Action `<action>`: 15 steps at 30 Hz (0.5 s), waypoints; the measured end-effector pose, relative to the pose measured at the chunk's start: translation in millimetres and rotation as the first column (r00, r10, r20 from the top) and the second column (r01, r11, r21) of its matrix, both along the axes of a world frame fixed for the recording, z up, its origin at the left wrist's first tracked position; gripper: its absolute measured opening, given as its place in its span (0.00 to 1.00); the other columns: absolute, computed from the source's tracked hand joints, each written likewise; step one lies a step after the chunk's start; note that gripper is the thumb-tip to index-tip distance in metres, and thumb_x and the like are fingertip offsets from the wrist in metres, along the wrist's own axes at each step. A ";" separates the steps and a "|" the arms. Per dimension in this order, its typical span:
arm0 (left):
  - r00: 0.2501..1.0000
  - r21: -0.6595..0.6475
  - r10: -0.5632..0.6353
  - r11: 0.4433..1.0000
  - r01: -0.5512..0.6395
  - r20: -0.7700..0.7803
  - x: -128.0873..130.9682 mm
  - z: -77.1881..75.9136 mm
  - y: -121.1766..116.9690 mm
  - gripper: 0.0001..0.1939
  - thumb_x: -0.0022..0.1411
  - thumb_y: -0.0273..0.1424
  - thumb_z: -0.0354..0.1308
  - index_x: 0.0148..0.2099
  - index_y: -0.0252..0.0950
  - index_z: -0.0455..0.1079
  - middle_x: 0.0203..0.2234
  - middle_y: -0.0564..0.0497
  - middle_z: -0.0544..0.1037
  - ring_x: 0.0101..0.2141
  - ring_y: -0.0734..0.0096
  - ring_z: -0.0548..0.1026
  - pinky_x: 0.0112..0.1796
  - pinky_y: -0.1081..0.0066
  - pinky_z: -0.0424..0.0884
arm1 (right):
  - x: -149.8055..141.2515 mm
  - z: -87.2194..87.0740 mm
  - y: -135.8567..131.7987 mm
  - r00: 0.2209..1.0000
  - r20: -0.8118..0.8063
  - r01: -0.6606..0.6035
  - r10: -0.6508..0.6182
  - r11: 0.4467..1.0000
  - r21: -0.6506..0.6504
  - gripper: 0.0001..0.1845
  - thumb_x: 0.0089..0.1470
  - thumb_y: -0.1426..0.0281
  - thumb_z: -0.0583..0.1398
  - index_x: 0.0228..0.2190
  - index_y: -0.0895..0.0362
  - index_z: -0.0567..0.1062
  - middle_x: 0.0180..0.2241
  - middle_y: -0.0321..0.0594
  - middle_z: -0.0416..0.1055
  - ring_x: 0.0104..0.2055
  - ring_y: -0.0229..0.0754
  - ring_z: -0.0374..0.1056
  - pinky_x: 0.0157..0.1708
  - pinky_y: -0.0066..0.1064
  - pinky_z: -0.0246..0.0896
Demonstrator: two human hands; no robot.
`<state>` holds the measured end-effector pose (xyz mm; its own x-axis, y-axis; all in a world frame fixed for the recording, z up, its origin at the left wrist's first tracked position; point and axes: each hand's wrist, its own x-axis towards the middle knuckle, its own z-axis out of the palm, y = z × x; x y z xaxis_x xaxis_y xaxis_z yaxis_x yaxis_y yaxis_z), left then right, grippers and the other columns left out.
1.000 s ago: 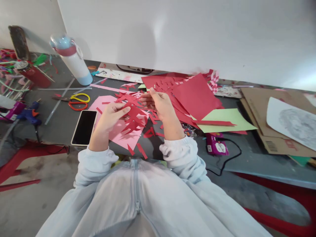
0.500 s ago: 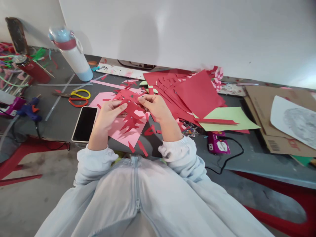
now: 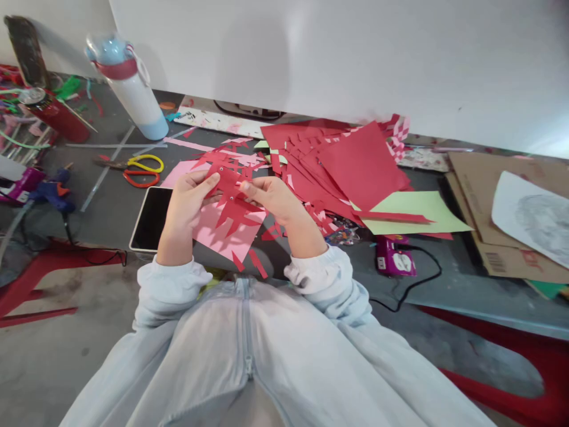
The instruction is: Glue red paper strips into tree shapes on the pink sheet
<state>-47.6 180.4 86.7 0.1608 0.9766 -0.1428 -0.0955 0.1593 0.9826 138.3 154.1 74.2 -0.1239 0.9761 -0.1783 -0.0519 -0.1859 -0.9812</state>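
Note:
Between both hands is a red paper cutout (image 3: 237, 209) with pointed, jagged strips along its lower edge and small light dots on it. My left hand (image 3: 191, 193) pinches its left side between thumb and fingers. At the upper right of the cutout, my right hand (image 3: 267, 193) has thumb and fingers closed on its edge. A sheet of pink paper (image 3: 217, 237) lies below, strewn with red scraps. Left of my left hand lies a phone (image 3: 152, 220) with a dark screen. Scissors (image 3: 142, 171) with yellow and orange handles rest beyond it.
A white-and-blue bottle (image 3: 133, 98) and a red can (image 3: 60, 118) stand at the left, near a blue glue gun (image 3: 53, 191). Red paper (image 3: 355, 163) is heaped behind my right hand. Light green paper (image 3: 418, 210), a purple box (image 3: 395, 258) and cardboard (image 3: 489, 201) lie right.
The red cutout has been raised and turned so more of its face shows. My right hand has shifted slightly down along its edge; the left still pinches it. The view has tilted slightly.

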 end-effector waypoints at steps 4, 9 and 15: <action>0.999 -0.001 0.031 1.000 -0.032 -0.026 1.4 0.2 -0.4 0.14 0.50 0.41 0.71 0.29 0.37 0.74 0.20 0.56 0.75 0.25 0.74 0.78 0.28 0.76 0.76 | 1.5 2.7 -1.2 0.992 0.129 -0.020 0.008 0.996 0.091 0.26 0.36 0.49 0.74 0.24 0.59 0.79 0.22 0.35 0.72 0.24 0.33 0.62 0.26 0.27 0.59; 0.996 0.021 0.086 0.996 -0.086 0.011 -0.2 0.6 2.5 0.10 0.52 0.37 0.70 0.27 0.37 0.74 0.20 0.57 0.75 0.22 0.78 0.75 0.28 0.78 0.76 | 7.2 2.9 -3.2 0.987 0.159 0.009 -0.022 0.997 0.078 0.22 0.39 0.51 0.71 0.22 0.59 0.78 0.20 0.35 0.71 0.23 0.34 0.63 0.26 0.28 0.59; 0.981 0.035 0.187 0.981 -0.188 0.041 -8.4 2.0 11.3 0.06 0.55 0.31 0.68 0.29 0.37 0.75 0.21 0.57 0.76 0.20 0.82 0.73 0.26 0.82 0.74 | 26.6 1.7 -9.8 0.977 0.200 0.058 -0.069 0.996 0.063 0.15 0.42 0.58 0.70 0.22 0.58 0.80 0.23 0.41 0.77 0.25 0.36 0.68 0.30 0.30 0.65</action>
<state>-56.0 191.7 88.8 -0.0213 0.9946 -0.1020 -0.1573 0.0974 0.9827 164.9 144.3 75.9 -0.0283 0.9901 -0.1372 0.1385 -0.1321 -0.9815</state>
